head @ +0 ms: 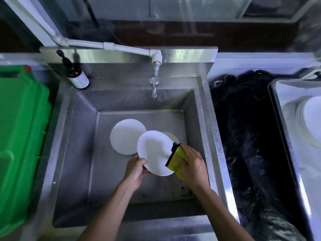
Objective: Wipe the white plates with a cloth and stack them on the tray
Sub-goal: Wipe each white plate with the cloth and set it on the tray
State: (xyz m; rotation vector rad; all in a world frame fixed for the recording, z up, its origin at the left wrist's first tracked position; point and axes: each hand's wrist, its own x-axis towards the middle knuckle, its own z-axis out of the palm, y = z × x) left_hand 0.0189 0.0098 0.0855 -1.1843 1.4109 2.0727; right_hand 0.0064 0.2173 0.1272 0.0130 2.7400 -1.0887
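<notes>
Over the steel sink (81,153), my left hand (134,171) grips the near-left rim of a white plate (154,152), tilted towards me. My right hand (192,166) holds a yellow cloth with a black edge (177,158) pressed against the plate's right side. Another white plate (126,136) lies on the sink floor behind it, and the edge of a third plate (172,137) shows past the held one. On the far right, a stack of white plates (311,122) sits on a metal tray (284,129).
A tap (154,80) hangs over the back of the sink, with a brown pump bottle (77,75) on the back-left ledge. A green plastic bin (20,140) stands to the left. A dark black-lined gap (246,145) separates sink and tray.
</notes>
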